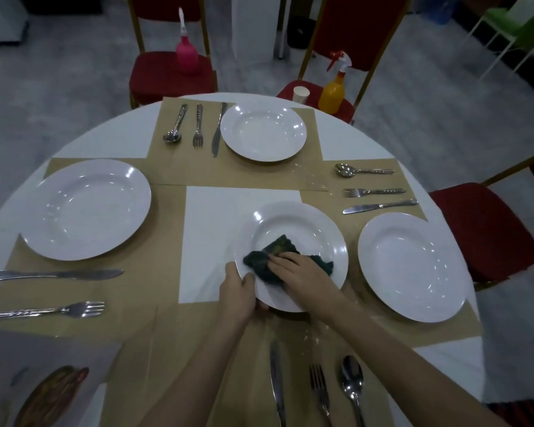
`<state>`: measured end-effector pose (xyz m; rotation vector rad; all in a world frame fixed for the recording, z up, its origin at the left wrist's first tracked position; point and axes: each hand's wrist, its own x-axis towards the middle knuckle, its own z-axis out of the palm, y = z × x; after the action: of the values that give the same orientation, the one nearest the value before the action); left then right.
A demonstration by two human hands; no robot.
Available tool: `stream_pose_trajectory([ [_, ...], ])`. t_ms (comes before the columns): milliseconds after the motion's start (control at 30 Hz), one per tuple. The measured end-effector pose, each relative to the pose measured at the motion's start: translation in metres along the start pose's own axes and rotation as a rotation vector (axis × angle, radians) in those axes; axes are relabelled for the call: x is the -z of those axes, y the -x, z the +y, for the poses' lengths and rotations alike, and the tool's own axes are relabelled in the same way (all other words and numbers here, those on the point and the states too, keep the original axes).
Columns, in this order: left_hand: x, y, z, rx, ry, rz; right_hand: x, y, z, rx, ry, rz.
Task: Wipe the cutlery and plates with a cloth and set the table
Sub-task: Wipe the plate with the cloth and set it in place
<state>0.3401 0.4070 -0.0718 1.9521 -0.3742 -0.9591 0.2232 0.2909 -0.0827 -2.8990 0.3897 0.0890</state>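
A white plate is tilted up near the table's middle. My left hand grips its near-left rim. My right hand presses a dark green cloth into the plate's bowl. Three other white plates lie on brown mats: left, far, right. A knife, fork and spoon lie on the near mat. More cutlery lies at the left, far and right settings.
The round white table carries brown mats and a white sheet in the middle. Red chairs stand around; one holds a pink bottle, another an orange spray bottle and a paper cup. A printed sheet lies near left.
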Motion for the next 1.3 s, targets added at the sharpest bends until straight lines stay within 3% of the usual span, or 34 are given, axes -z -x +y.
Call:
stream_pose_trajectory([
  [67, 0.004, 0.003, -0.004, 0.000, 0.028, 0.010, 0.013, 0.019, 0.016, 0.142, 0.142, -0.068],
  [133, 0.005, 0.005, -0.011, 0.020, 0.046, 0.017, 0.033, 0.035, 0.035, 0.157, 0.246, -0.118],
  [267, 0.004, 0.011, -0.011, 0.027, 0.076, 0.020, 0.041, 0.020, 0.050, -0.141, 0.304, -0.037],
  [400, 0.007, 0.013, -0.003, -0.014, 0.086, 0.035, 0.009, -0.023, -0.003, -0.391, -0.018, 0.147],
  [533, 0.022, 0.011, -0.008, -0.002, 0.159, 0.072, -0.004, -0.025, -0.049, -0.131, -0.175, 0.137],
  [667, 0.037, 0.020, -0.016, 0.015, 0.265, 0.063, 0.012, 0.016, -0.022, 0.062, 0.020, 0.005],
  [833, 0.030, 0.032, -0.008, 0.011, 0.256, 0.018, 0.019, 0.013, 0.011, -0.276, 0.185, -0.090],
  [1000, 0.030, 0.028, -0.002, 0.010, 0.166, 0.041, 0.011, -0.027, -0.027, -0.460, -0.014, 0.127],
  [1067, 0.033, 0.022, -0.003, 0.018, 0.125, 0.052, 0.010, -0.033, -0.041, -0.332, -0.076, 0.096],
  [1200, 0.036, 0.018, -0.007, -0.003, -0.023, 0.082, 0.013, -0.010, -0.027, 0.198, 0.070, -0.147],
  [1267, 0.036, 0.017, -0.008, -0.006, -0.049, 0.098, 0.026, 0.003, 0.002, 0.293, 0.194, -0.192],
  [1300, 0.037, 0.018, -0.007, -0.005, -0.054, 0.097, 0.035, 0.008, 0.018, 0.253, 0.266, -0.197],
])
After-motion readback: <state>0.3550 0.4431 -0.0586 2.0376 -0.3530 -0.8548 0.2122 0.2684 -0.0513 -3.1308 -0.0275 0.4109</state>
